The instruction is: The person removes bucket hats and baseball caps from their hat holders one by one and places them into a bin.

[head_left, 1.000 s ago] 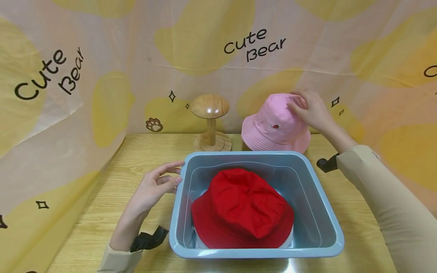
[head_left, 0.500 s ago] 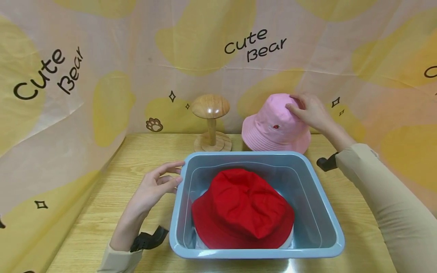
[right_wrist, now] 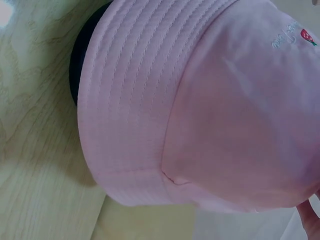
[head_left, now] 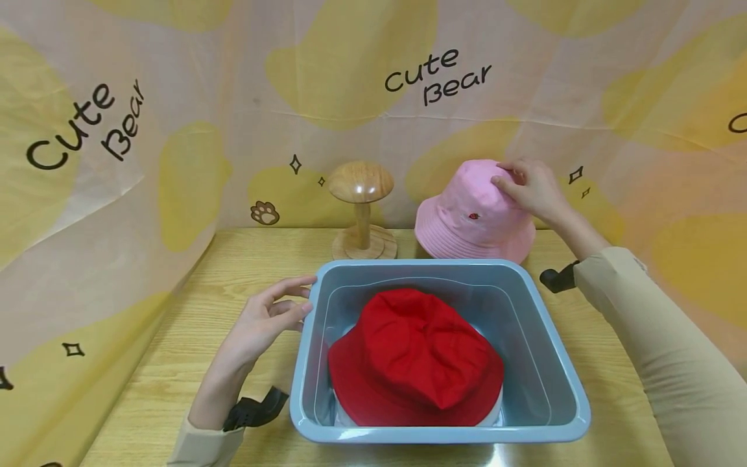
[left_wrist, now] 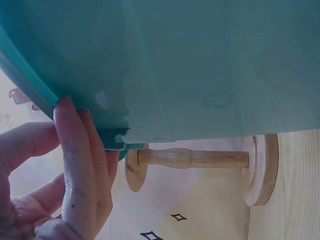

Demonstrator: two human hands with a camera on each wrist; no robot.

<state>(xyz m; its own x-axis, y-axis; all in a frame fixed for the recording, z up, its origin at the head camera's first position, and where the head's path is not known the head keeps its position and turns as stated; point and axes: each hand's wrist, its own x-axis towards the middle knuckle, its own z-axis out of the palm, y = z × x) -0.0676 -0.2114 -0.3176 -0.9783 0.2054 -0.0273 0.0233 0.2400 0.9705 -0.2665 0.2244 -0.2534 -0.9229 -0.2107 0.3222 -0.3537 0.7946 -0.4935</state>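
A pink bucket hat [head_left: 469, 214] with a small strawberry motif sits behind the basin. My right hand [head_left: 533, 188] pinches the top of its crown between thumb and fingers. In the right wrist view, the stitched brim and crown of the bucket hat [right_wrist: 210, 110] fill most of the picture, with only fingertips [right_wrist: 311, 220] showing at the edge. At the left side of a blue plastic basin [head_left: 557, 363], my left hand [head_left: 265, 318] touches the rim from outside with relaxed fingers [left_wrist: 75, 150]. Inside the basin lies a red bucket hat [head_left: 414, 357], over something white [head_left: 345, 418].
A wooden hat stand [head_left: 362, 185] with a mushroom-shaped top stands bare behind the basin, left of the pink hat. A dark rounded edge [right_wrist: 80, 65] peeks out under the pink brim. Printed cloth [head_left: 327, 78] hangs behind and left of the wooden table [head_left: 257, 253].
My right fingers have shifted slightly on the crown, and the pink hat has moved a touch to the right. The left hand and the basin have stayed in place.
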